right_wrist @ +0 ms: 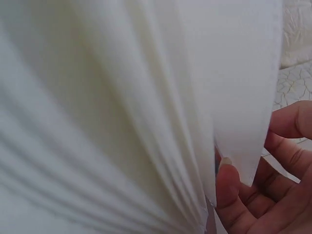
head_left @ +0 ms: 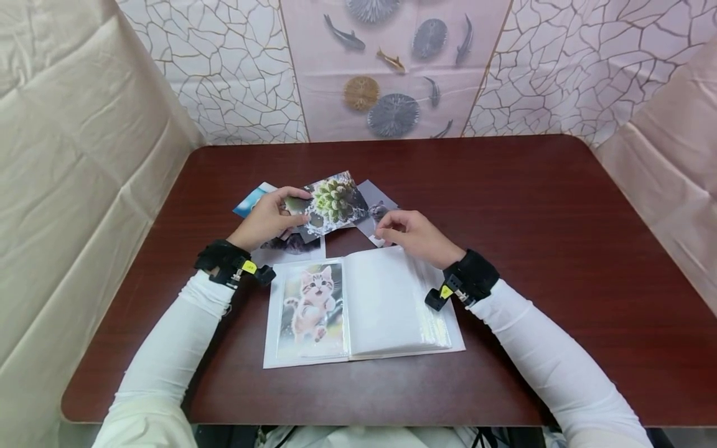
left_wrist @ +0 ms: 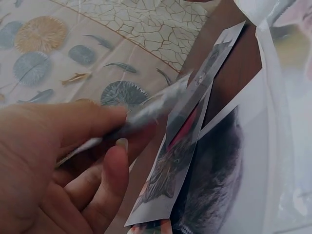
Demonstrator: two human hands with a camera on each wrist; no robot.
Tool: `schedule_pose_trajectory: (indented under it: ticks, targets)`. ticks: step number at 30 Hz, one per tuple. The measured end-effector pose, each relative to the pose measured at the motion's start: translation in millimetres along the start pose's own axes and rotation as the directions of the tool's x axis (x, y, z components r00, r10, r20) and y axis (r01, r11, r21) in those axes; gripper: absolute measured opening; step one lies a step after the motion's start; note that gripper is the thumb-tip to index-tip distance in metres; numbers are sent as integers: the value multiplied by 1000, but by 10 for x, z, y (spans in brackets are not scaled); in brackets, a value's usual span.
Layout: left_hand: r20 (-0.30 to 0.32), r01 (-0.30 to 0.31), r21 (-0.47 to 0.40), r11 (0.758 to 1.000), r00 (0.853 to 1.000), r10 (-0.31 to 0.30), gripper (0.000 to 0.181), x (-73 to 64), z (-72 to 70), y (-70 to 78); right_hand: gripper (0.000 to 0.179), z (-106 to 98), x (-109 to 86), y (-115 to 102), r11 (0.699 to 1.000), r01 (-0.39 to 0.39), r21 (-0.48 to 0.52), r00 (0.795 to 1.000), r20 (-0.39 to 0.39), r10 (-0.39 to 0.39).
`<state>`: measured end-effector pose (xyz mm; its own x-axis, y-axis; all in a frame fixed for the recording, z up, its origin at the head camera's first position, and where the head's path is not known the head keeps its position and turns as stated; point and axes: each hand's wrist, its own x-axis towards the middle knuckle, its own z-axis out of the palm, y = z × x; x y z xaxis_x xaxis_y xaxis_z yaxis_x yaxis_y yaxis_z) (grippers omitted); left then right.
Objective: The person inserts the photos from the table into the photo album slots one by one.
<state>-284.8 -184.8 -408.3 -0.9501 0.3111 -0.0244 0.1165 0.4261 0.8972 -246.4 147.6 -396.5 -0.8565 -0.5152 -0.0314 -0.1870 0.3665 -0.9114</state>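
Note:
My left hand (head_left: 267, 219) pinches a photo of a green succulent (head_left: 334, 198) between thumb and fingers, above other loose photos. In the left wrist view that photo (left_wrist: 153, 108) appears nearly edge-on. An open photo album (head_left: 271, 354) lies below, with a kitten photo (head_left: 312, 305) in its left pocket and a blank white page (head_left: 381, 305) on the right. My right hand (head_left: 417, 235) is at the album's upper edge. In the right wrist view, thumb and fingers (right_wrist: 228, 184) pinch a corner of a white album page (right_wrist: 239, 87), beside several fanned pages.
Loose photos lie behind the album: a blue one (head_left: 250, 200) at left, a grey one (head_left: 381, 194) at right, and one with dark fur (head_left: 294, 244) next to the album's left top edge. All lie on a dark red-brown table (head_left: 549, 236) backed by patterned cloth (head_left: 392, 68).

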Motion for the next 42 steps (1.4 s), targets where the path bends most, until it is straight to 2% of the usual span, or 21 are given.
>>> schedule_pose_trajectory:
  ticks: [4,10,14,20,25,28,33,36,40,42]
  targets:
    - [-15,-12,-55,998,1000,12,43,3,11,13,21,-12,-5,9,999,-38,-4,999,6,38]
    - [-91,-37,12,999,995,38,31,-20,22,30,22,-27,-1,11,993,-78,-92,997,23,80]
    - [-94,-25,-7,1000,995,24,26,-34,25,36,18,-29,7,10,992,-58,-113,996,56,65]
    - [-46,4,-54,999,999,-6,32,-14,31,0,16,-57,-13,-7,991,-31,-128,993,107,45]
    - [16,-26,-25,999,1000,26,45,20,48,-19,21,-77,-28,0,992,12,-124,991,133,5]
    - [5,-42,-38,998,999,42,39,21,55,-25,21,-78,-22,15,994,31,-108,990,140,-15]
    - [-28,-23,-55,998,999,22,24,-1,54,-38,15,-73,-9,25,993,28,-113,989,147,-11]
    - [-4,-23,-59,998,1000,23,25,-6,51,-28,11,-87,-10,17,993,26,-114,985,171,-6]
    - [52,-30,-115,993,998,36,33,6,57,-20,7,-116,-22,4,992,37,-121,979,203,-12]
    - [60,-36,-144,989,997,45,35,15,63,-28,6,-123,-26,-3,992,41,-121,977,215,-14]
